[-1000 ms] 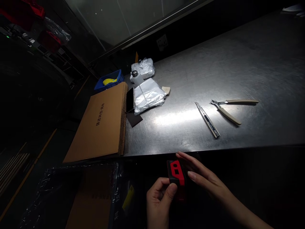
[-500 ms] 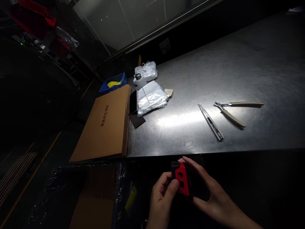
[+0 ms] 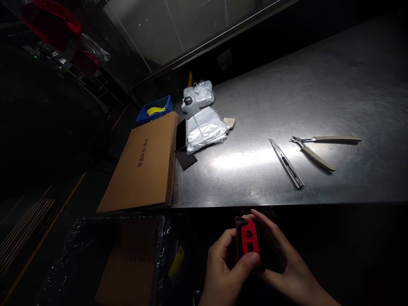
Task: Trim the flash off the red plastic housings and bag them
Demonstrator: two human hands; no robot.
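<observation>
A small red and black part (image 3: 249, 236) is held between my two hands, just in front of the metal table's near edge. My left hand (image 3: 228, 265) grips it from the left, with the thumb across its lower front. My right hand (image 3: 285, 257) is on its right side, fingers at the top and thumb at the bottom. On the table above the hands lie a utility knife (image 3: 287, 164) and, to its right, a pair of nippers (image 3: 318, 149) with spread handles.
Flat cardboard (image 3: 138, 170) is stacked at the metal table's (image 3: 229, 187) left end. Beside it are plastic bags (image 3: 207, 129), a bottle (image 3: 191, 109), a phone (image 3: 181, 135) and a blue bin (image 3: 140, 115). A plastic-lined box (image 3: 162, 238) stands lower left.
The red and black part has turned slightly, showing more of its front face. My left thumb has moved right across its lower part. The view has shifted a little.
</observation>
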